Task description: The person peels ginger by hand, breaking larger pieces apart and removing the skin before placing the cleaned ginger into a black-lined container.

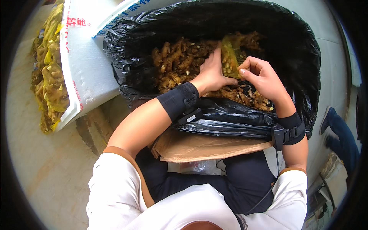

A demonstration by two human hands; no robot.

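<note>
A yellow mesh bag (pixel 230 56) with pale yellowish pieces inside lies on a heap of ginger roots (pixel 179 54) in a container lined with black plastic (pixel 210 17). My left hand (pixel 212 72) is flat along the bag's left side, with its thumb spread away from the fingers below the bag. At the bag's right edge my right hand (pixel 260 73) pinches the mesh between thumb and curled fingers. Part of the bag's lower end is hidden by my hands.
A white foam box (pixel 86 54) bearing writing stands at the left, with yellow net sacks of ginger (pixel 51 77) beside it. Brown cardboard (pixel 207 146) juts out over my lap. A person's leg (pixel 340 135) and assorted items (pixel 330 178) are at the right.
</note>
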